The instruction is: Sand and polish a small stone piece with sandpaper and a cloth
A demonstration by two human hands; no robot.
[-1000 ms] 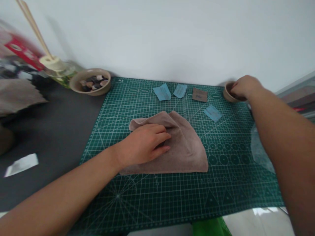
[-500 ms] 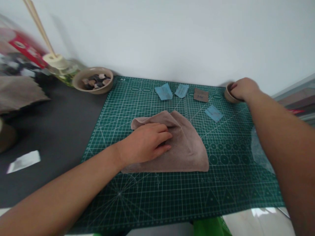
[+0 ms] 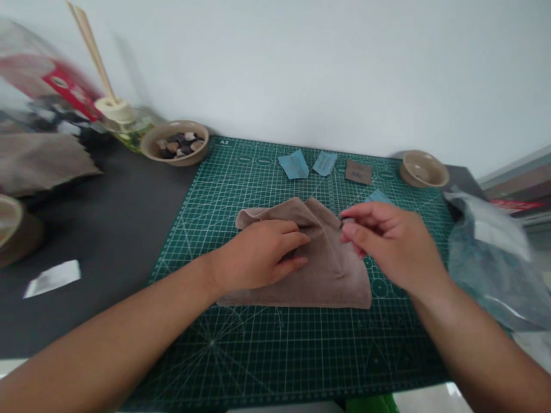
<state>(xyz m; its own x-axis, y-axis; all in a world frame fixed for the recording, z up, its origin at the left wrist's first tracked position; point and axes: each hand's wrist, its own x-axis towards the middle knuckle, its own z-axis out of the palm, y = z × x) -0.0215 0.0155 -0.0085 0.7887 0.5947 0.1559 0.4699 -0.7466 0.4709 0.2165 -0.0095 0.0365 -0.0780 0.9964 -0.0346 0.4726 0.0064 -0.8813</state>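
A pinkish-brown cloth (image 3: 331, 281) lies folded, its upper part bunched into ridges. My left hand (image 3: 269, 252) rests over its middle with bent fingers, gripping the fabric by the fold; some fingertips are hidden. Just off the cloth's right edge, my right hand (image 3: 391, 241) is raised. Between its thumb and index finger is pinched a small dark piece (image 3: 344, 221), too small to name. At the back right stands a beige bowl (image 3: 424, 182) with something small in it. Beneath the cloth is a green cutting mat (image 3: 310, 355).
Blue paper slips (image 3: 294, 165) and a brown tag (image 3: 358, 172) line the mat's back. At left are a bowl of fabric scraps (image 3: 181, 143), a reed diffuser (image 3: 124, 120), brown fabric (image 3: 43, 163), another bowl (image 3: 17, 229) and a white slip (image 3: 54, 279). A plastic bag (image 3: 495, 258) lies right.
My right hand has come out of the back-right bowl and moved left and nearer, now with a small dark piece in its fingertips. My left hand stays on the cloth. The view has shifted slightly.
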